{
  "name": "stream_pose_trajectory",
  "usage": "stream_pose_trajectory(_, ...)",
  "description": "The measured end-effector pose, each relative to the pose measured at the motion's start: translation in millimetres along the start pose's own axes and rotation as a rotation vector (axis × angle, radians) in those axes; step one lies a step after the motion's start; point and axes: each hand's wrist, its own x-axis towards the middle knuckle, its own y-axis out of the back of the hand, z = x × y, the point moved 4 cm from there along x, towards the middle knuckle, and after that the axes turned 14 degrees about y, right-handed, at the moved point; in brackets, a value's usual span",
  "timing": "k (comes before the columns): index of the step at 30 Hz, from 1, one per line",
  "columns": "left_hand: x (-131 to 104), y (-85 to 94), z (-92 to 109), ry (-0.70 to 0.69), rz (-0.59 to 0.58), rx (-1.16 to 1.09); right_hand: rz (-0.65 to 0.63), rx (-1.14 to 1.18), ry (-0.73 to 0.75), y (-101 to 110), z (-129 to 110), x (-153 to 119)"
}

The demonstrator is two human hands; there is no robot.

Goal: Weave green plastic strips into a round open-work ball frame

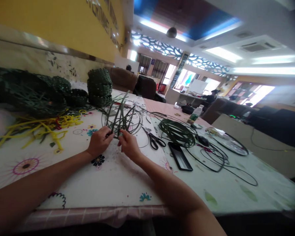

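Evidently both hands are busy at one spot: a loose cluster of green strips (pixel 123 113) rising from the counter (pixel 127 188), straight ahead of the person. The left hand (pixel 100 141) pinches the lower part of the cluster with thumb against curled fingers, and the right hand (pixel 129 144) appears to do likewise just beside it, its fingertips drawn together at the near edge. Gripping low, from both sides, probably steadies the place where the strips cross, leaving the long ends free to fan upward and arch outward.

The scissors (pixel 154 139) lie near the right hand, handles toward the person, a handy place for a quick reach. Farther right, the coil of green strip (pixel 177 132) presumably sits aside so its loops stay clear of the fingers. The stacked woven baskets (pixel 99 87) stand at the left by the wall, likely for the same reason, with yellow strips (pixel 56 131) spread in front.

Which strips each hand pinches is hard to make out, since the fingers cover the contact and the strands overlap. The large dark woven piece (pixel 31 95) runs into the left edge, where a pale blur defies naming. Glare dulls the flat black object (pixel 180 156), so its kind stays unsure.
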Motion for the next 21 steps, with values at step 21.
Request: stream_pose_trajectory(21,8.5,-8.8,-4.4,0.055,-0.268,-0.130,-0.256,-0.693,0.178,9.1,0.3,7.9)
